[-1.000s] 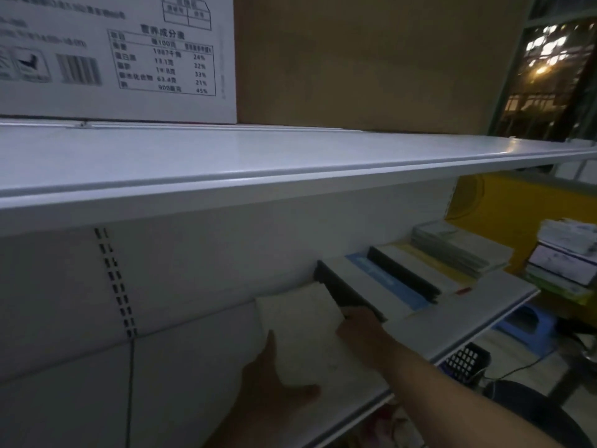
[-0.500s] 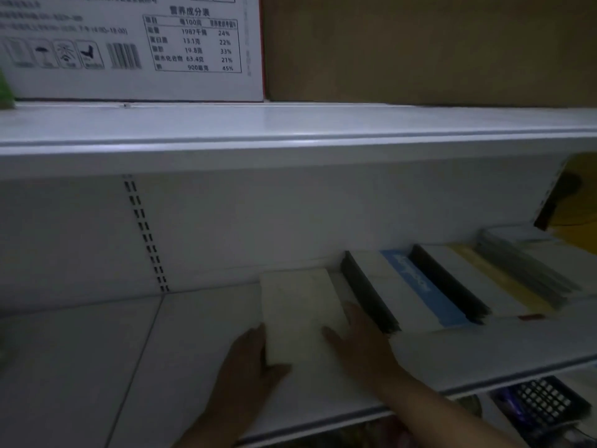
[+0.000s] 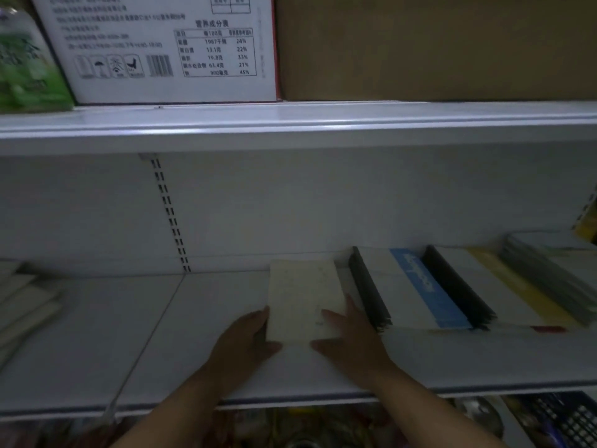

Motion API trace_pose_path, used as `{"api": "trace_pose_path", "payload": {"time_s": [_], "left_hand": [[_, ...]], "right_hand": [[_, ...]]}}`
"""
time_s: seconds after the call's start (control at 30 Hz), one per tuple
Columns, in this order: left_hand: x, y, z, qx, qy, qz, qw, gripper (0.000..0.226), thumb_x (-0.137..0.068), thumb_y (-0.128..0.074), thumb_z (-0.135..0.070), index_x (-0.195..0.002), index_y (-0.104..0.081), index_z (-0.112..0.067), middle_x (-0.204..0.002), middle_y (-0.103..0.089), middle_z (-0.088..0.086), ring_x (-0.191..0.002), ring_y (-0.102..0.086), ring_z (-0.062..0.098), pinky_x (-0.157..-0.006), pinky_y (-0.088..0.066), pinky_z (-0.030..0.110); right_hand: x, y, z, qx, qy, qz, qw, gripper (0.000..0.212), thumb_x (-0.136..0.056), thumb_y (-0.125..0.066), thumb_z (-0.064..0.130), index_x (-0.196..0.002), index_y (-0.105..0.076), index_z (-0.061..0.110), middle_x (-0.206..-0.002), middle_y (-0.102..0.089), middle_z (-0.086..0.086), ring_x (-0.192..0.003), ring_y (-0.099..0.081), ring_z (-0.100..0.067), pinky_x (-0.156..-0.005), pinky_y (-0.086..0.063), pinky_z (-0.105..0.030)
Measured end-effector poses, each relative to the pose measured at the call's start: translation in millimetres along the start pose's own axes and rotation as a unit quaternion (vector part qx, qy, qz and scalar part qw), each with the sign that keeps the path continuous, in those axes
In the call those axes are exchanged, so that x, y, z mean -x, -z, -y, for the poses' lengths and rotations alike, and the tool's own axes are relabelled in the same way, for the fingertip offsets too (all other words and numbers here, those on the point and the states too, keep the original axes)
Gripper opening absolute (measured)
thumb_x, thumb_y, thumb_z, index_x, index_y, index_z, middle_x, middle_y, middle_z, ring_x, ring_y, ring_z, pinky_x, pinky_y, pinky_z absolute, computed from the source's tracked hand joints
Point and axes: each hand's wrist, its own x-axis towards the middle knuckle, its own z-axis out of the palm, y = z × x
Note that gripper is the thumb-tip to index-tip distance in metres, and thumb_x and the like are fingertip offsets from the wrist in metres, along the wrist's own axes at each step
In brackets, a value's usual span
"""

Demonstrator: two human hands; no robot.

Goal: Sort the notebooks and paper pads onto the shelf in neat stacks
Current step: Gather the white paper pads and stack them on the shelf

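Observation:
A cream paper pad [image 3: 303, 295] lies flat on the white shelf [image 3: 97, 344]. My left hand [image 3: 245, 341] grips its near left corner and my right hand [image 3: 349, 337] holds its near right corner and edge. Right of the pad stands a stack of notebooks with a blue stripe and black spines [image 3: 410, 286]. Beyond it is a stack with a yellow stripe [image 3: 504, 286], then a grey stack [image 3: 562, 273]. Blurred pale pads [image 3: 22, 302] lie at the far left of the shelf.
An upper shelf [image 3: 290, 124] overhangs, carrying a white printed carton [image 3: 161, 46], a brown carton [image 3: 436, 46] and a green package [image 3: 22, 59]. A slotted upright [image 3: 171, 215] runs down the back panel. A dark basket [image 3: 562, 418] sits below.
The view has swung left and squared up to the shelf. The pad now lies straighter beside the blue-striped stack, with both hands at its near corners.

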Motion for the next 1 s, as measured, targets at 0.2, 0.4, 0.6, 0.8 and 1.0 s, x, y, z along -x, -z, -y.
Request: {"api": "trace_pose_path", "payload": {"time_s": [0.2, 0.4, 0.6, 0.8, 1.0], "left_hand": [[0, 3, -6, 0.036, 0.008, 0.014, 0.999, 0.052, -0.087, -0.063, -0.04, -0.135, -0.045, -0.033, -0.129, -0.047, -0.02, -0.117, -0.052, 0.007, -0.1, -0.043, 0.025], [-10, 4, 5, 0.009, 0.018, 0.056, 0.998, 0.087, -0.069, -0.059, -0.067, -0.144, -0.036, -0.029, -0.144, -0.044, -0.007, -0.131, -0.044, 0.018, -0.108, -0.038, 0.037], [22, 88, 19, -0.137, -0.002, 0.094, 0.986, 0.07, -0.096, -0.041, -0.05, -0.153, -0.01, -0.022, -0.16, -0.009, -0.004, -0.146, -0.014, 0.017, -0.117, -0.012, 0.028], [91, 248, 121, -0.268, 0.056, -0.01, 0.962, 0.068, -0.099, -0.028, -0.052, -0.153, -0.006, -0.017, -0.161, 0.0, 0.002, -0.148, 0.0, 0.018, -0.119, -0.007, 0.032], [184, 360, 223, -0.314, 0.142, -0.072, 0.936, 0.064, -0.098, -0.029, -0.052, -0.151, -0.017, -0.018, -0.16, -0.008, 0.004, -0.147, -0.006, 0.021, -0.118, -0.014, 0.042]], "right_hand": [[-2, -10, -2, 0.159, 0.006, -0.017, 0.987, 0.07, -0.089, -0.042, 0.061, -0.149, -0.022, 0.031, -0.158, 0.01, 0.007, -0.146, 0.007, -0.013, -0.117, -0.004, -0.029], [0, -14, 0, 0.304, 0.019, -0.015, 0.952, 0.08, -0.086, -0.01, 0.072, -0.135, -0.052, 0.025, -0.144, -0.044, 0.006, -0.135, -0.041, -0.018, -0.109, -0.036, -0.031], [2, -13, 28, 0.413, -0.033, 0.051, 0.909, 0.062, -0.098, -0.019, 0.052, -0.149, -0.022, 0.018, -0.158, -0.016, -0.003, -0.144, -0.02, -0.022, -0.115, -0.025, -0.039], [-7, -73, 182, 0.479, 0.023, 0.102, 0.872, 0.071, -0.095, -0.039, 0.048, -0.152, -0.004, 0.025, -0.158, 0.015, -0.013, -0.146, 0.008, -0.028, -0.119, -0.004, -0.044], [7, -216, 377, 0.388, 0.28, 0.132, 0.868, 0.066, -0.091, -0.05, 0.042, -0.148, -0.023, 0.022, -0.158, -0.006, -0.012, -0.144, -0.014, -0.029, -0.117, -0.02, -0.038]]}}
